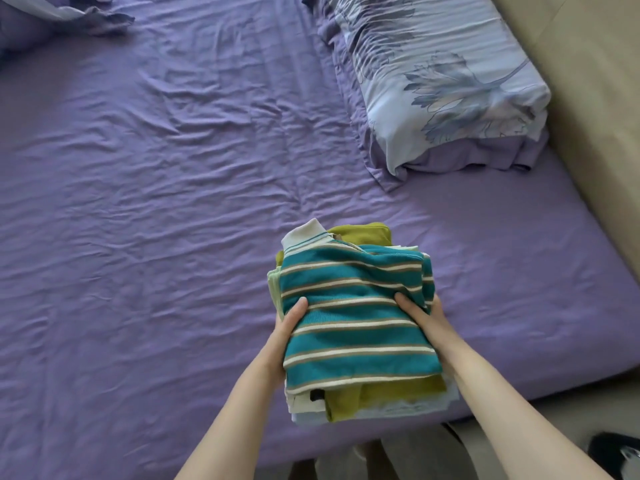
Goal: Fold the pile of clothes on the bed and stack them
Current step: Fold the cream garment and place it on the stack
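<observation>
A stack of folded clothes (pixel 356 327) is held above the near edge of the bed (pixel 156 188). On top lies a teal sweater with white and tan stripes (pixel 353 306), its white collar pointing away from me. Under it I see an olive-green garment (pixel 384 393), a pale green one at the left side and light blue fabric at the bottom. My left hand (pixel 289 329) grips the stack's left side, thumb on top. My right hand (pixel 424 315) grips the right side the same way.
The bed has a wrinkled purple sheet. A floral blue pillow (pixel 446 81) lies at the far right beside a beige headboard (pixel 595 98). A crumpled purple cover (pixel 59 19) sits at the far left corner. My legs and a dark object (pixel 614 452) are on the floor below.
</observation>
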